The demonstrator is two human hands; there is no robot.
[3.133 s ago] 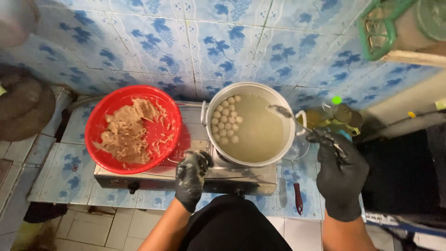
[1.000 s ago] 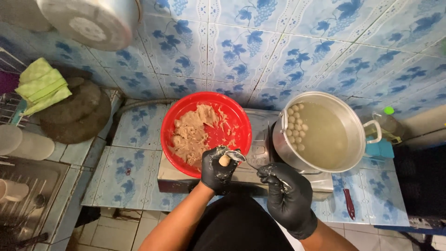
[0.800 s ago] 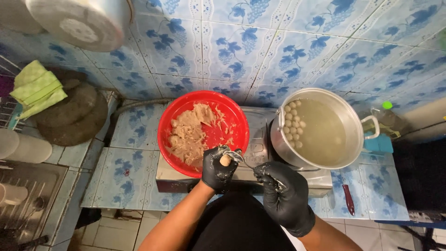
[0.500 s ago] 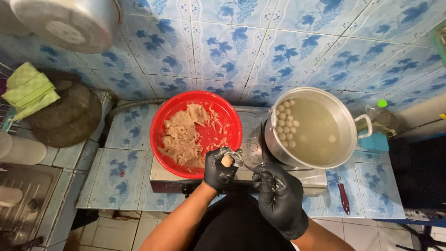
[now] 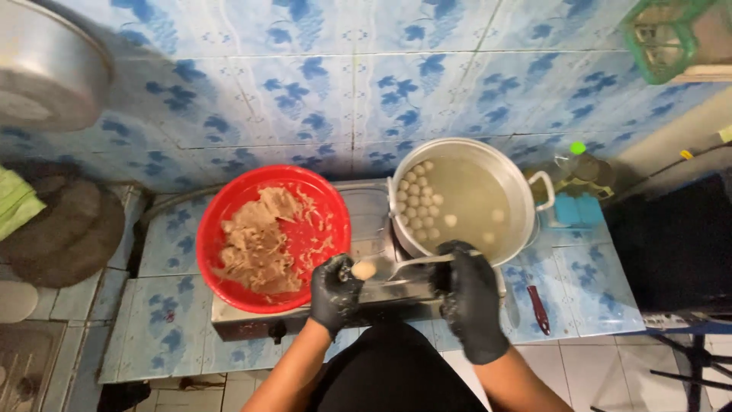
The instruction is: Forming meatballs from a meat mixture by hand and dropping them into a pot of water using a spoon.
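Both my hands wear black gloves. My left hand (image 5: 334, 291) is closed in a fist in front of the red bowl (image 5: 229, 200), with a small ball of meat paste (image 5: 364, 269) pushed out at its top. My right hand (image 5: 469, 294) holds a metal spoon (image 5: 415, 263) whose bowl reaches toward that ball. The red bowl holds a mass of brownish meat paste (image 5: 255, 244). To the right stands a metal pot (image 5: 518, 191) of cloudy water with several pale meatballs (image 5: 418, 200) floating at its left side.
Bowl and pot rest on a steel tabletop stove (image 5: 366, 221) on a blue-patterned tiled counter (image 5: 168, 320). A red-handled knife (image 5: 537, 309) lies right of the stove. A bottle (image 5: 583, 164) stands behind the pot. Dark round lids (image 5: 69, 229) lie at left.
My view has swung right and the pot has come nearer the centre. My right hand has brought the spoon up to the ball squeezed from my left fist.
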